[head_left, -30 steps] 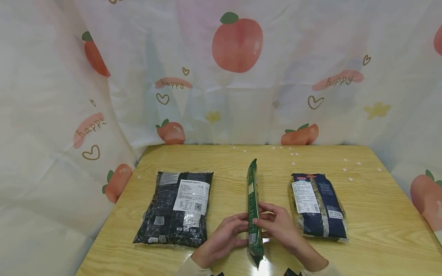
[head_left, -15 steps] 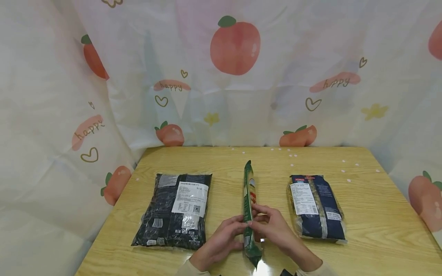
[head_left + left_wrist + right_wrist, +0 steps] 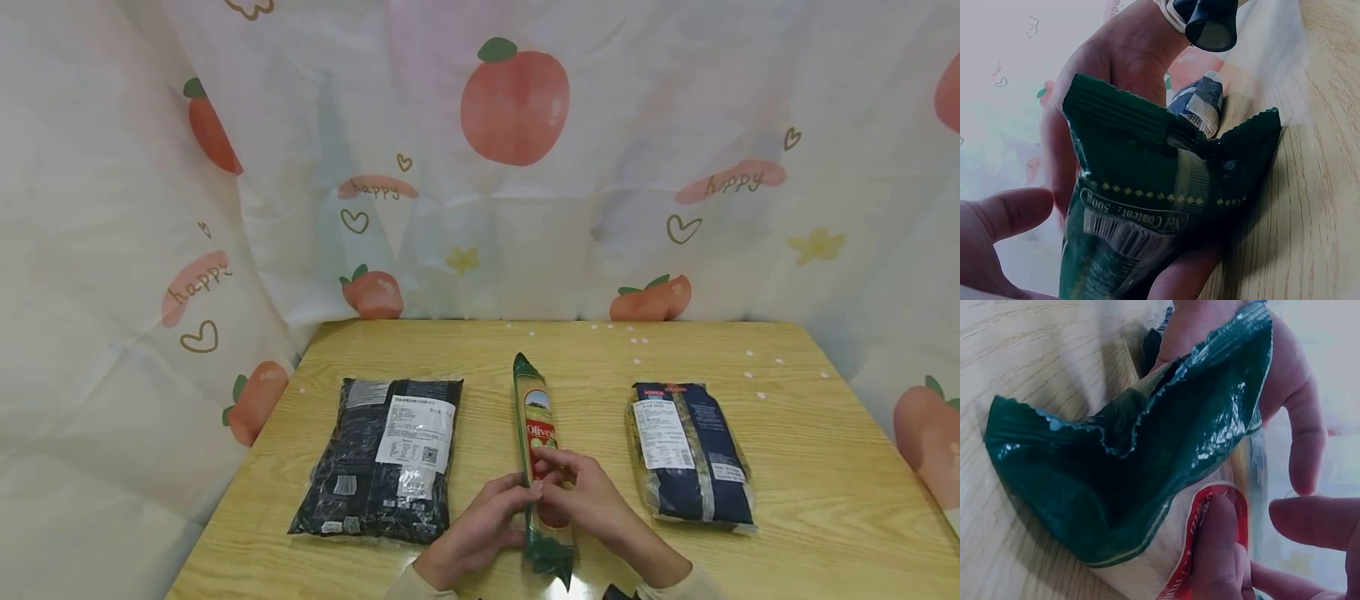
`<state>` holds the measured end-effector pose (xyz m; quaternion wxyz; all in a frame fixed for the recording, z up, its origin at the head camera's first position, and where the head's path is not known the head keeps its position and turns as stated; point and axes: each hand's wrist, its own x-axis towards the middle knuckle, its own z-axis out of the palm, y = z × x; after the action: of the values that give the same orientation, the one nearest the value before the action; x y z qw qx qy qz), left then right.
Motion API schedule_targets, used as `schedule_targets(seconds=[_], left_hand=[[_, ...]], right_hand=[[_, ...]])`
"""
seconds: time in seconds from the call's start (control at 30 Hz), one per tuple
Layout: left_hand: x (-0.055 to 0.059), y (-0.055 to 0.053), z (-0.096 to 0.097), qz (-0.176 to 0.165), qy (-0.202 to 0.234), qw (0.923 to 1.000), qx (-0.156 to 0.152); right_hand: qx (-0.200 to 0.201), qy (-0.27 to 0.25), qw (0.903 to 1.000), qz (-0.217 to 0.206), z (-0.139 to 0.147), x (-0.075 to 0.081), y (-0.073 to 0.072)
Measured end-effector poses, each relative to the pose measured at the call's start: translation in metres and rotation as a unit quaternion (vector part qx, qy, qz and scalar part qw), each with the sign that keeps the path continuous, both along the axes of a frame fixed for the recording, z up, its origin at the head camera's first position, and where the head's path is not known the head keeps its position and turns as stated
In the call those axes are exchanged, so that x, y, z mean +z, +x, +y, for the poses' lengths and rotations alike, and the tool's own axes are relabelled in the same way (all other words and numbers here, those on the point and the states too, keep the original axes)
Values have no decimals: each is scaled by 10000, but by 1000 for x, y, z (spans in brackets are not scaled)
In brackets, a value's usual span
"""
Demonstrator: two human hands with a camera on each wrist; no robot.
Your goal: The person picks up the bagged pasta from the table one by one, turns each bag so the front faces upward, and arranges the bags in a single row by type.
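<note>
A long green packet (image 3: 531,408) with a red "Olivoi" label stands on its long side on the table, tilted so its labelled face shows in the head view. My left hand (image 3: 480,518) holds its left side near the lower end. From the right, my right hand (image 3: 596,504) holds the packet, curled fingers lying on the red label and both thumbs close together at its top edge. The right wrist view shows the crimped green end of the packet (image 3: 1210,425) and the right fingers (image 3: 1216,544) against the label. Part of the label is hidden by them.
A black bag (image 3: 360,467) with a white sticker lies on the wooden table (image 3: 810,467) to the left. A dark blue bag (image 3: 693,450) with white stickers lies to the right. Behind the table hangs a fruit-patterned curtain (image 3: 427,108).
The packet has turned from narrow edge up to showing its labelled face, its far end shifting left. Both hands have stayed on it, and the right fingers now lie over the label. The two bags stay put.
</note>
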<state>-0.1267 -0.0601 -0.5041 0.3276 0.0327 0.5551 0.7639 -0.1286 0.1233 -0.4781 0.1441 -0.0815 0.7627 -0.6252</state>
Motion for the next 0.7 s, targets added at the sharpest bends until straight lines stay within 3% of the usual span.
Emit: schedule_targets(seconds=[0.3, 0.7], left_hand=[[-5, 1, 1, 23, -45, 9999, 100], [-8, 1, -1, 199, -171, 9995, 181]], right_hand=[[40, -615, 9966, -548, 1, -1, -2], [-292, -960, 9919, -778, 8, 4, -6]])
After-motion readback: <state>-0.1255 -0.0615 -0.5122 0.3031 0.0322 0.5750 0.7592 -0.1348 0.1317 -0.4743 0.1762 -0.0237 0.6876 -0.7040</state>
